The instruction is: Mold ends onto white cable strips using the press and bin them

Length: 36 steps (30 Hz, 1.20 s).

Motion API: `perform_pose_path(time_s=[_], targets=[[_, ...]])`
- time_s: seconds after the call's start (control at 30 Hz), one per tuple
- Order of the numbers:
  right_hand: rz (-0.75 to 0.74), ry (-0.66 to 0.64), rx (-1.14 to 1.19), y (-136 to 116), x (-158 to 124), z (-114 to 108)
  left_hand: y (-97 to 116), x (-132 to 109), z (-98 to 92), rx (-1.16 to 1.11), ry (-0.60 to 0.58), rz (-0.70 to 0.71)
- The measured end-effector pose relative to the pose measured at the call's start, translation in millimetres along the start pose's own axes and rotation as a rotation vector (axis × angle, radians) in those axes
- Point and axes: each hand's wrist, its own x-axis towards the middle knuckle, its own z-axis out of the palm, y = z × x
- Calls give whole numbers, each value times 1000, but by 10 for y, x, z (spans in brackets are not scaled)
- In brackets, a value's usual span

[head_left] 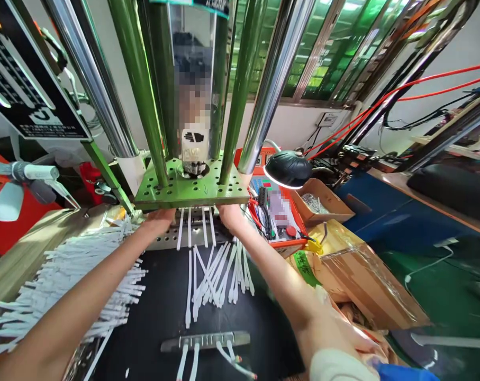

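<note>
Both arms reach forward to a green-plated press (192,193). The fingers of my left hand (163,216) are hidden beneath the plate's left side. On the right, my right hand (228,212) goes under the same plate, its fingers out of sight too. Several white cable strips (189,227) stick out toward me from under the plate, between the hands. What either hand grips or touches cannot be seen. Nearer to me, loose white cables (218,280) fan out on a black work surface (156,296). A slotted metal bar (205,341) lies there with several white cables in it.
At the left, a large pile of white cables (81,280) lies beside a small fan (23,180). A black lamp (288,168) hangs right of the press, above a red control box (291,242). Cardboard boxes (377,283) stand at the right. Steel columns (269,79) flank the press.
</note>
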Motion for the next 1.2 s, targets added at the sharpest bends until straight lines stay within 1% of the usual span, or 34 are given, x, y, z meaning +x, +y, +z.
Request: perform_pose_path(time_s=[0.07, 0.13, 0.2, 0.23, 0.27, 0.3, 0.33, 0.4, 0.47, 0.53, 0.6, 0.67, 0.73, 0.77, 0.83, 0.9, 0.93, 0.97, 1.03, 1.07, 1.13, 1.2], targets=[[17, -40, -2, 7, -457, -109, 135, -416, -5, -40, -43, 13], [37, -70, 8, 43, -1062, -314, 333, -967, -50, -112, -80, 71], [61, -63, 64, 93, -1722, -618, 568, -1541, -130, -200, -140, 151], [106, -101, 98, 117, -2044, -792, 685, -1799, -163, -231, -221, 174], [162, -169, 129, 135, -2347, -966, 794, -2024, -177, -246, -288, 197], [234, -232, 154, 147, -2625, -1127, 891, -2209, -164, -236, -329, 199], [285, -282, 171, 151, -2873, -1264, 973, -2349, -120, -203, -344, 195], [384, -357, 183, 133, -3269, -1433, 1087, -2503, 42, -96, -289, 177], [412, -361, 171, 70, -3521, -1433, 1129, -2518, 233, 0, -201, 166], [364, -313, 146, -46, -3627, -1282, 1104, -2451, 371, 36, -128, 162], [247, -256, 129, -214, -3599, -1041, 1028, -2349, 415, 21, -80, 185], [127, -218, 129, -407, -3460, -792, 931, -2237, 374, -9, -86, 246], [35, -211, 166, -578, -3238, -606, 842, -2120, 284, -27, -87, 308], [16, -201, 200, -639, -3102, -545, 806, -2057, 231, -33, -70, 334], [16, -125, 263, -689, -2787, -473, 744, -1913, 128, -51, 5, 374], [-9, -35, 259, -639, -2407, -423, 674, -1728, 47, -73, 60, 384], [-44, -25, 229, -582, -2190, -391, 625, -1612, 17, -74, 59, 361], [-82, -44, 179, -510, -1954, -350, 563, -1478, -5, -64, 47, 324], [-132, -101, 66, -337, -1438, -244, 398, -1158, -32, -25, 9, 245], [-128, -104, 19, -245, -1167, -187, 302, -978, -40, -4, -7, 210], [-105, -51, -40, -76, -637, -84, 114, -605, -52, 33, -19, 143], [-103, 22, -50, 50, -182, -17, -33, -258, -61, 57, -23, 65]])
